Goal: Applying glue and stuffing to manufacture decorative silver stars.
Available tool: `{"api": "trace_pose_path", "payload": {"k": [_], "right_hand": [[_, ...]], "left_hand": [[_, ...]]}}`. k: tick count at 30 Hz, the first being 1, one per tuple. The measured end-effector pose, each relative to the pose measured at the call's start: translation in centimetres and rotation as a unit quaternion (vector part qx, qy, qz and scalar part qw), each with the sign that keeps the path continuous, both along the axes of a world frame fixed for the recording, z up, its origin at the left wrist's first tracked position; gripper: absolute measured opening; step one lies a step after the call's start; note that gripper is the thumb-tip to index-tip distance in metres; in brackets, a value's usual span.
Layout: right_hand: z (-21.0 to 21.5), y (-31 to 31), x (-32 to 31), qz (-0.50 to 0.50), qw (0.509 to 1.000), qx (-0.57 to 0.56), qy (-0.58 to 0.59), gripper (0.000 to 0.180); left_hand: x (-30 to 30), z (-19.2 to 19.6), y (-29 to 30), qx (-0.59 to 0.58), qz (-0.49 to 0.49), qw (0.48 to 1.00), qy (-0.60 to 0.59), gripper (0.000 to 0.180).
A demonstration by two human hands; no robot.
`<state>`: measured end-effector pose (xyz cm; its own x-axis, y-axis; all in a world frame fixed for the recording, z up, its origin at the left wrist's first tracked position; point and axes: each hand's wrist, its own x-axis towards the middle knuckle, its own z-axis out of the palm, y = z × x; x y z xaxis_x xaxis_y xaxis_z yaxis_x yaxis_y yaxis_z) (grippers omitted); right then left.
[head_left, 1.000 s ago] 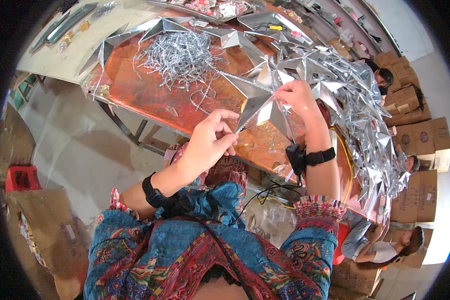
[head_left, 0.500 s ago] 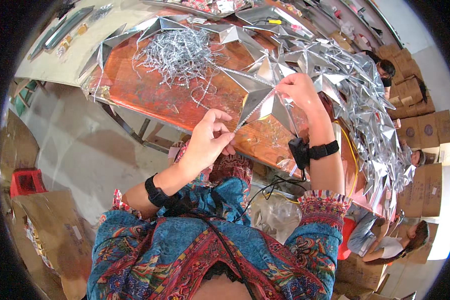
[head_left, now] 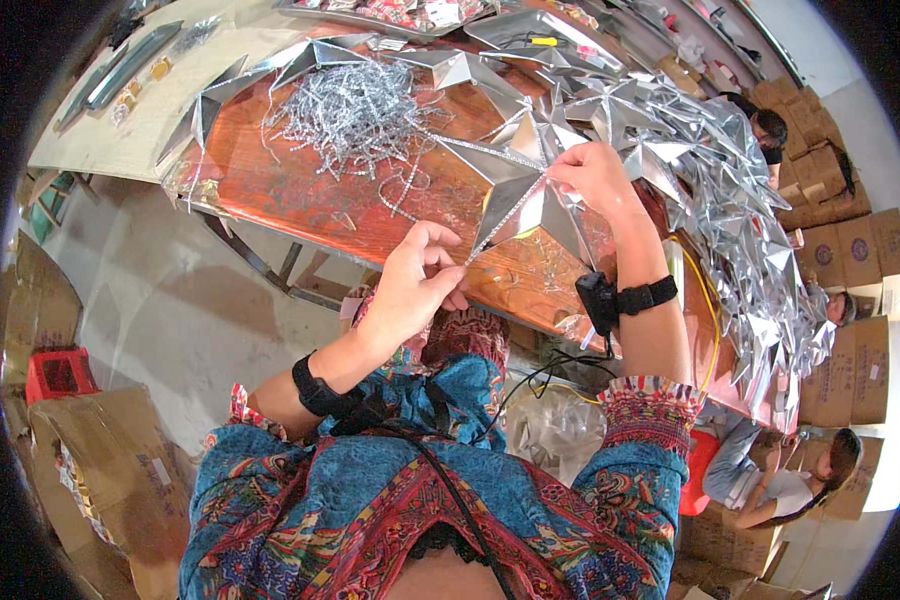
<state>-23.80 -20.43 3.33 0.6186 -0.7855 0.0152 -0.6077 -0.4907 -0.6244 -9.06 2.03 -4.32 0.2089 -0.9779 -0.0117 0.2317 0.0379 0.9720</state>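
A shiny silver foil star (head_left: 510,198) with folded points lies over the near edge of the red-brown table. Along one ridge runs a thin sparkly silver trim strip (head_left: 500,232), from the star's middle to its near tip. My left hand (head_left: 420,272) is closed in a pinch on the strip at that tip. At the middle of the star, my right hand (head_left: 595,182) pinches the strip between thumb and finger. Another sparkly length (head_left: 480,148) lies along the star's left point. A tangled heap of silver trim strips (head_left: 345,118) sits beyond my left hand.
Many more silver stars (head_left: 710,190) are piled along the table's right side. A yellow cable (head_left: 710,300) hangs past my right forearm. Cardboard boxes (head_left: 115,465) and a red plastic stool (head_left: 60,375) stand at left. A person (head_left: 790,480) sits at the right.
Both hands keep their pinches on the strip, with hardly any movement. The whole view has shifted very slightly.
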Motion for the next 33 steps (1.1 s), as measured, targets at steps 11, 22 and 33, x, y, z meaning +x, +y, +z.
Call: {"api": "trace_pose_path", "payload": {"k": [11, 22, 33], "right_hand": [[-0.3, -0.3, 0.0, -0.008, 1.000, 0.015, 0.003, 0.016], [0.2, -0.1, 0.2, -0.014, 0.999, 0.032, 0.004, 0.015], [0.0, -0.7, 0.2, -0.006, 0.998, 0.061, -0.012, 0.014]], "left_hand": [[0.2, -0.6, -0.2, 0.008, 0.000, 1.000, -0.021, 0.024], [0.3, -1.2, -0.6, 0.008, -0.016, 1.000, -0.002, 0.025], [0.6, -0.3, -0.2, -0.007, -0.014, 0.999, -0.037, 0.025]]}}
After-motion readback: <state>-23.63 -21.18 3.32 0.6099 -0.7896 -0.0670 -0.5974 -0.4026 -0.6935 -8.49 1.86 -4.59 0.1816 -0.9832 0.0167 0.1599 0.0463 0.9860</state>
